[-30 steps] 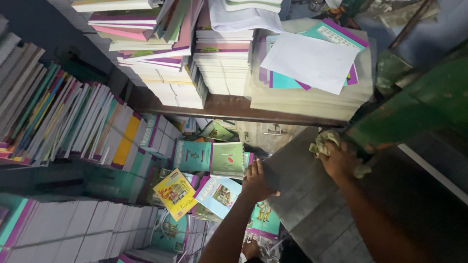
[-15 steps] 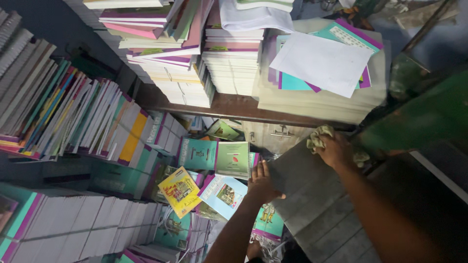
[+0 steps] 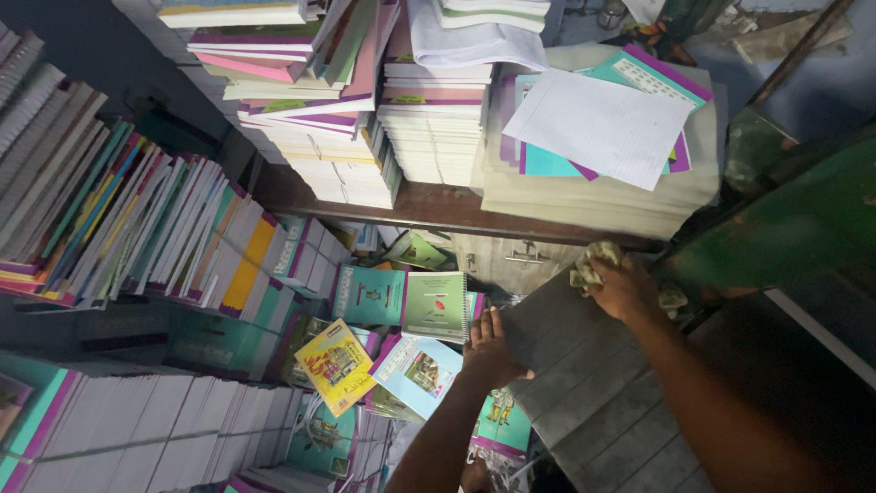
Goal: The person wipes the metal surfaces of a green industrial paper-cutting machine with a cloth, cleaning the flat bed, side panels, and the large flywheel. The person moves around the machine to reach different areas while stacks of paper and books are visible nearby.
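Observation:
My right hand presses a crumpled pale cloth against the far end of a grey wooden board. My left hand rests flat with fingers together on the left edge of that board, next to a green spiral notebook. Below the left hand lie a light blue booklet and a yellow booklet.
A brown wooden shelf carries tall stacks of white-edged books and a loose white sheet. Rows of upright books fill the left. A green metal frame stands at the right. More stacked books lie at lower left.
The view has shifted slightly. My right hand with the cloth has moved a little along the board's far end; my left hand stays on the board's left edge.

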`<state>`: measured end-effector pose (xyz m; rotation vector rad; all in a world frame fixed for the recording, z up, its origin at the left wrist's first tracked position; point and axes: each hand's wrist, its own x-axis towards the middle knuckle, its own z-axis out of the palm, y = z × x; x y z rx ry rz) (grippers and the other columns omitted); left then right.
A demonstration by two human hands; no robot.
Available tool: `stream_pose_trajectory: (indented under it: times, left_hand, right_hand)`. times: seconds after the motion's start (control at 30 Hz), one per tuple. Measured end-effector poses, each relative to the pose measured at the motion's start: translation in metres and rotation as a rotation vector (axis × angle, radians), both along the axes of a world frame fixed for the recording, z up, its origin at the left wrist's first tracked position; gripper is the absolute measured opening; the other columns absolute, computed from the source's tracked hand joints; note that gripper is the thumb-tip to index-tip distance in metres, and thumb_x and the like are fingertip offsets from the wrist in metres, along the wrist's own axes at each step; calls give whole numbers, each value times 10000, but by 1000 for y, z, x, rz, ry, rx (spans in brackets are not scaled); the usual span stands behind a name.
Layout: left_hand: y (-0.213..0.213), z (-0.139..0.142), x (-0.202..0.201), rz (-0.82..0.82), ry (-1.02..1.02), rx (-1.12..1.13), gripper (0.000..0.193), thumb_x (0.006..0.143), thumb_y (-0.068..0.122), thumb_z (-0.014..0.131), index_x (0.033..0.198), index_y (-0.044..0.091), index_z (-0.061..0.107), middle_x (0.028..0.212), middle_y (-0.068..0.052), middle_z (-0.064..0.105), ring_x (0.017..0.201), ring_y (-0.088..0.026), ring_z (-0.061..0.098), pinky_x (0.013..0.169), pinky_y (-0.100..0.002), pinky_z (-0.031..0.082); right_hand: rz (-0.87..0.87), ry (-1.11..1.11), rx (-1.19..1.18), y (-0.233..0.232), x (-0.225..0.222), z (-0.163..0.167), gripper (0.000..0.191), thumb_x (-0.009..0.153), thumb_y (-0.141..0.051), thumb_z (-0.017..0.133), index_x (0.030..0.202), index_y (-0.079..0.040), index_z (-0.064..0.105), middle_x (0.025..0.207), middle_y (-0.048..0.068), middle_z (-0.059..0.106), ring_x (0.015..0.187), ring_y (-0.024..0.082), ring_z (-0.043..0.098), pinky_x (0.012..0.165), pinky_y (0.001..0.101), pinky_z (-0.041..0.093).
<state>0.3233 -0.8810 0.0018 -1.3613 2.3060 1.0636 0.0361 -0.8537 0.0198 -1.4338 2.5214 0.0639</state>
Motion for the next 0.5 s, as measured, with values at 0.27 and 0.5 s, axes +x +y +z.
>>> stream_pose_trajectory:
  times: [0.27,0.5]
  left_hand:
    - [1,-3,0,-3,-5,-7,1546,659,547,937,1617,47,-168,1736,-178,-77,1593,-401,28,1222,-599,215]
    - [1,-2,0,5,-23,3,1556,650,558,931,1624,59,-176,1736,-170,-62,1591,-392,54,1219,-604,237]
  right_hand:
    - [-5,23,63,-8,-6,-14,631,863,-525,682,1465,-407,535,1479,145,490,1385,369,471,1086,515,466]
    - [21,41,119,-4,-2,-10,581,902,-501,648,1467,-440,529,1493,120,486,1370,352,497,1097,513,468]
